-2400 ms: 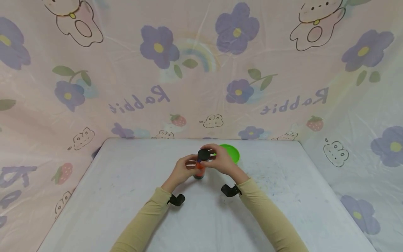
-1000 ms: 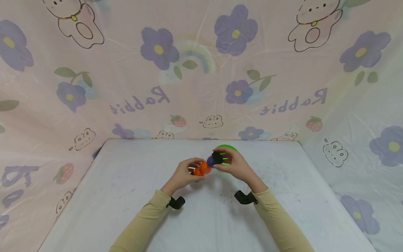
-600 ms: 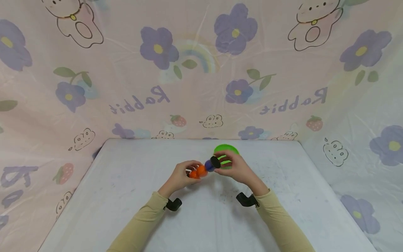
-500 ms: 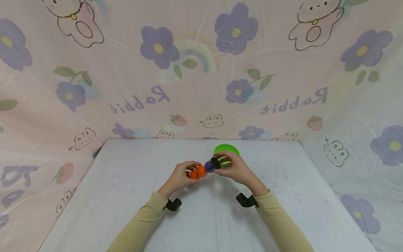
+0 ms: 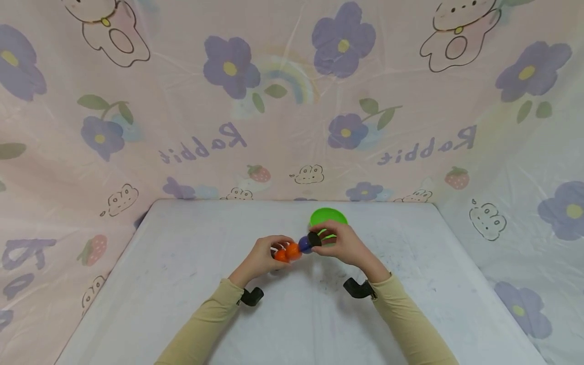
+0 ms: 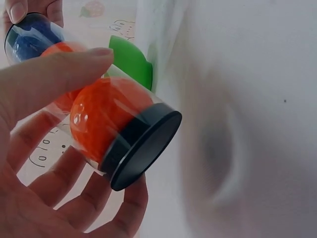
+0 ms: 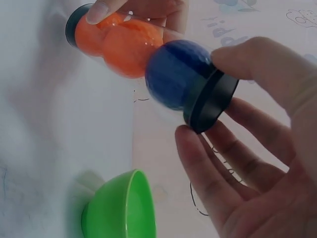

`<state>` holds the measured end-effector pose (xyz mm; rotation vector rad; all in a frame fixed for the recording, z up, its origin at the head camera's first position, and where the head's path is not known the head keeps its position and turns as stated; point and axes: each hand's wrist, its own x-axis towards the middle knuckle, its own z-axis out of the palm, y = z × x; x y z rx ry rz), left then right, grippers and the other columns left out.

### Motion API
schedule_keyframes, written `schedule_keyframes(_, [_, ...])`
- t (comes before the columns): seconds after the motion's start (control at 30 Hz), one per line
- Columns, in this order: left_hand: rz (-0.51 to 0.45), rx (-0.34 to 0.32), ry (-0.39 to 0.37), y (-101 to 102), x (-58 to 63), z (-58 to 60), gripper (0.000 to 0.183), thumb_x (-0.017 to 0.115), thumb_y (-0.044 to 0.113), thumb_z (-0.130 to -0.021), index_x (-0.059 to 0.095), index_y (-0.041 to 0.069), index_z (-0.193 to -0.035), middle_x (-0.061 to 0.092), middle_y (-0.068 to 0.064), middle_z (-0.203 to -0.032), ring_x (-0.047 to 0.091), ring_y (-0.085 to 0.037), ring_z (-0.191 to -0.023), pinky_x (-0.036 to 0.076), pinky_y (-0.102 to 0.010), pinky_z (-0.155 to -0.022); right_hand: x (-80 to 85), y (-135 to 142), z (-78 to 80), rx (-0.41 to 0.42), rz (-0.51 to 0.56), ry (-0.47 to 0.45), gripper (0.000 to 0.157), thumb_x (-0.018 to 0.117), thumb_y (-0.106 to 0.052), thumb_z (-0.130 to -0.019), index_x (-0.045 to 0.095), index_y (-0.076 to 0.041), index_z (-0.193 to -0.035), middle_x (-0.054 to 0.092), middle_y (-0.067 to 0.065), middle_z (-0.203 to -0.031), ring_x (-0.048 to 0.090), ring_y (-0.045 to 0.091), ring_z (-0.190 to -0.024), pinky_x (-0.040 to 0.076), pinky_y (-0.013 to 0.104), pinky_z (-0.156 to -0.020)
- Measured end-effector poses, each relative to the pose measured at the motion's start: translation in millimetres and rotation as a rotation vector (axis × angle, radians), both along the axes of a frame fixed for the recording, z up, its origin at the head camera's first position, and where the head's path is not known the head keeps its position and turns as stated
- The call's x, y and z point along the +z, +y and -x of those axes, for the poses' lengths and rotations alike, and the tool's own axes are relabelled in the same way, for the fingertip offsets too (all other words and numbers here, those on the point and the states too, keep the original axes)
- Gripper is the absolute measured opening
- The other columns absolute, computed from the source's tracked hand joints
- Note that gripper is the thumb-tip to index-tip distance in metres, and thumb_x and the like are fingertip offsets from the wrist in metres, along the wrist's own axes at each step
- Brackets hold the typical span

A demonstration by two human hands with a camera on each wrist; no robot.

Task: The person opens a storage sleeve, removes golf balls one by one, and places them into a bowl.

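Between my hands, above the table, is a clear plastic tube (image 6: pixel 130 85) with black end caps, tilted on its side. Inside it lie two orange balls (image 7: pixel 132 48) and one blue ball (image 7: pixel 178 74), in a row. My left hand (image 5: pixel 261 257) grips the tube at the orange end, thumb on one side and fingers round the other; that end's cap (image 6: pixel 147 151) points out past the fingers. My right hand (image 5: pixel 345 246) pinches the black cap (image 7: pixel 210 101) beside the blue ball between thumb and fingertips. Whether this cap is fully seated cannot be told.
Just behind my right hand a green bowl (image 5: pixel 326 217) stands on the white table (image 5: pixel 205 233), partly covered by the fingers. A printed cloth (image 5: pixel 283 126) hangs at the back and sides. Black wrist cameras (image 5: pixel 358 288) jut inward from both sleeves.
The tube has gone from nearly upright to tilted over, its blue end now toward the right. My right hand has moved right and down with that cap; more of the bowl shows.
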<state>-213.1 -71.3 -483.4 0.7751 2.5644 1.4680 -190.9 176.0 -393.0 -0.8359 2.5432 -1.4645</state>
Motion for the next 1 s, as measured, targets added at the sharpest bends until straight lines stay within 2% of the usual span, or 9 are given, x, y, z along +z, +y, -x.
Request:
schedule_keyframes(0.2, [-0.008,-0.038,0.004,1,1.3,0.2,0.054,0.085,0.003,-0.07,0.064,0.013,-0.118,0.064,0.0,-0.104,0.059,-0.017,-0.093,0.051,-0.034,-0.082,-24.2,13,17.5,-0.011,-0.055,0.017,0.041,0.081,-0.013,-0.078,0.067,-0.009,-0.116,0.064,0.006,-0.107,0.065,0.022,-0.089,0.055,0.031,-0.075])
schedule_keyframes(0.3, [-0.008,-0.052,0.004,2,1.0,0.5,0.053,0.085,0.004,-0.069,0.065,0.014,-0.118,0.064,0.0,-0.103,0.059,-0.017,-0.093,0.051,-0.035,-0.082,-23.9,15,18.8,-0.003,-0.056,-0.002,0.04,0.081,-0.014,-0.077,0.068,-0.012,-0.114,0.065,0.005,-0.108,0.066,0.02,-0.087,0.055,0.029,-0.072])
schedule_keyframes(0.53, [-0.001,-0.064,-0.005,4,1.6,-0.5,0.053,0.086,0.006,-0.069,0.065,0.014,-0.117,0.065,0.002,-0.103,0.06,-0.015,-0.092,0.051,-0.033,-0.083,-16.2,16,17.2,0.0,-0.097,-0.022,0.04,0.08,-0.007,-0.077,0.067,-0.004,-0.114,0.066,0.011,-0.11,0.066,0.027,-0.089,0.055,0.027,-0.071])
schedule_keyframes(0.77, [-0.013,-0.076,-0.01,6,1.7,-1.4,0.053,0.086,0.005,-0.069,0.065,0.014,-0.117,0.065,0.001,-0.103,0.06,-0.016,-0.094,0.05,-0.036,-0.084,14.7,11,1.3,0.05,-0.102,-0.059,0.037,0.076,0.002,-0.078,0.064,0.007,-0.112,0.063,0.022,-0.108,0.064,0.039,-0.091,0.055,0.026,-0.071])
schedule_keyframes(0.87, [-0.018,-0.083,-0.009,7,0.7,-1.1,0.054,0.086,0.004,-0.069,0.065,0.014,-0.118,0.065,0.001,-0.103,0.06,-0.017,-0.094,0.05,-0.036,-0.084,14.6,13,2.6,0.061,-0.101,-0.084,0.038,0.076,0.003,-0.077,0.063,0.008,-0.113,0.062,0.024,-0.108,0.064,0.04,-0.092,0.055,0.026,-0.071])
schedule_keyframes(1.0, [-0.002,-0.088,0.008,8,0.2,-0.9,0.054,0.086,0.006,-0.069,0.065,0.015,-0.119,0.064,0.002,-0.104,0.06,-0.016,-0.094,0.051,-0.034,-0.084,-1.8,19,14.8,0.06,-0.109,-0.088,0.042,0.077,0.002,-0.076,0.063,0.006,-0.115,0.063,0.022,-0.11,0.064,0.039,-0.092,0.055,0.027,-0.071])
